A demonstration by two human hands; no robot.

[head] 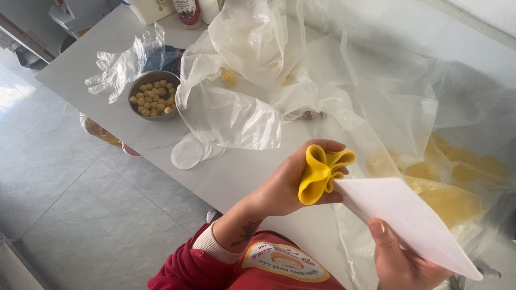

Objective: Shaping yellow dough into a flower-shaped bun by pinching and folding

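My left hand (287, 182) is closed around a folded, ruffled piece of yellow dough (318, 173), held up above the white table (129, 121). My right hand (400, 260) at the lower right grips a white paper sheet (411, 217), whose corner touches the dough. Under clear plastic sheeting (252, 80) at the right lie several flat yellow dough rounds (457, 172), partly hidden by the film.
A metal bowl (154, 95) of small yellow dough balls stands at the table's left, beside a clear plastic glove (121, 67). Round white paper discs (188, 154) lie near the table's front edge. Containers (188, 12) stand at the back. Grey tiled floor (70, 215) lies to the left.
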